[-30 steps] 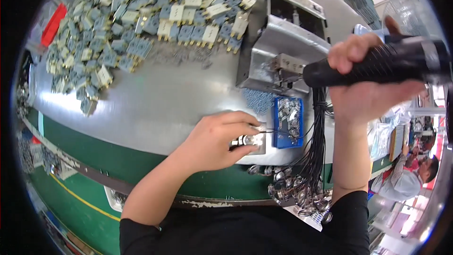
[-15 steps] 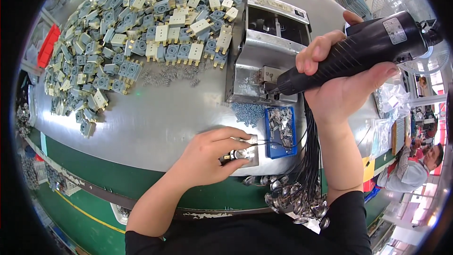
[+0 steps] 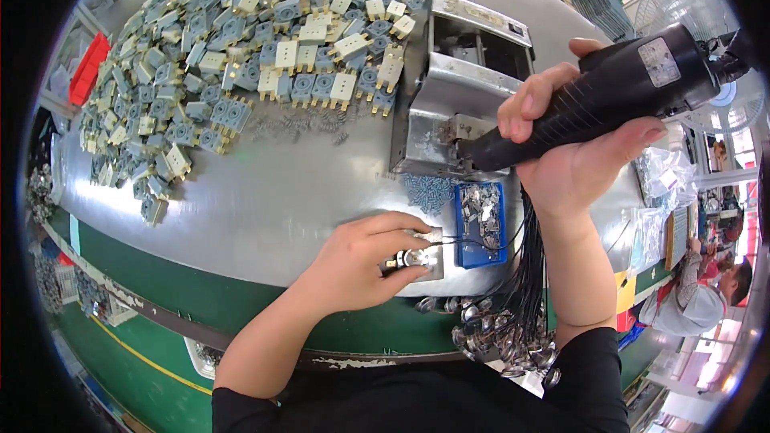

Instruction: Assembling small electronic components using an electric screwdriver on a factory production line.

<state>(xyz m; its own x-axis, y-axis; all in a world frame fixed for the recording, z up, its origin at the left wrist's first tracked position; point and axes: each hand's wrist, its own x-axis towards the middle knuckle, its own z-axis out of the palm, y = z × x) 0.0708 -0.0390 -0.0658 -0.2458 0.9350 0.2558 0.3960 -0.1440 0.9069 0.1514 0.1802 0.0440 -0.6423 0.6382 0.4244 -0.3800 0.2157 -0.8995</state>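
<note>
My right hand (image 3: 573,140) is wrapped round a black electric screwdriver (image 3: 601,100), held at a slant. Its tip meets the front of a metal screw feeder (image 3: 433,104), by a small plate there; the exact contact is hidden. Lower down, the curved fingers and thumb of my left hand (image 3: 361,265) grip a small round white-and-metal part (image 3: 413,258). That part sits on a flat metal plate (image 3: 435,273) at the table's near edge. Thin black wires run from beside my left fingertips toward the right.
A blue tray (image 3: 481,256) of small metal pieces stands right of my left hand, beside loose bluish screws (image 3: 429,192). Black cables (image 3: 525,265) with round metal ends (image 3: 497,337) hang over the near edge. Grey-and-cream switch blocks (image 3: 265,56) and springs (image 3: 301,122) lie left. A person (image 3: 690,305) is far right.
The whole view has shifted slightly. More of the round part shows between my left thumb and fingers. The screwdriver's tip is still at the feeder's front.
</note>
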